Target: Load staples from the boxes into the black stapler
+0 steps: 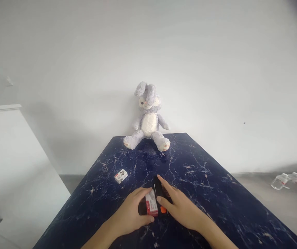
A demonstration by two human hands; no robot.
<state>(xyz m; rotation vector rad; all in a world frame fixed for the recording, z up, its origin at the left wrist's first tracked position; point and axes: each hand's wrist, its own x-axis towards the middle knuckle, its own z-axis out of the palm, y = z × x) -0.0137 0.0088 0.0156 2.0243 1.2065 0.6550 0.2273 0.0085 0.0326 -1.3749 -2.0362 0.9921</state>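
Note:
Near the front of the dark blue marbled table (189, 169), my left hand (132, 211) grips a small red and white box (151, 204) between thumb and fingers. Right beside that box is a black object (158, 188) with an orange part (163, 209), held by my right hand (176, 205) with its thumb and fingers. The two objects are side by side, close together or touching. A second small white and red box (121, 176) lies on the table, ahead and to the left of my hands.
A grey plush rabbit (149, 121) sits at the table's far edge against the wall. White furniture (16, 155) stands on the left. Clear plastic bottles (280, 181) lie on the floor at the right.

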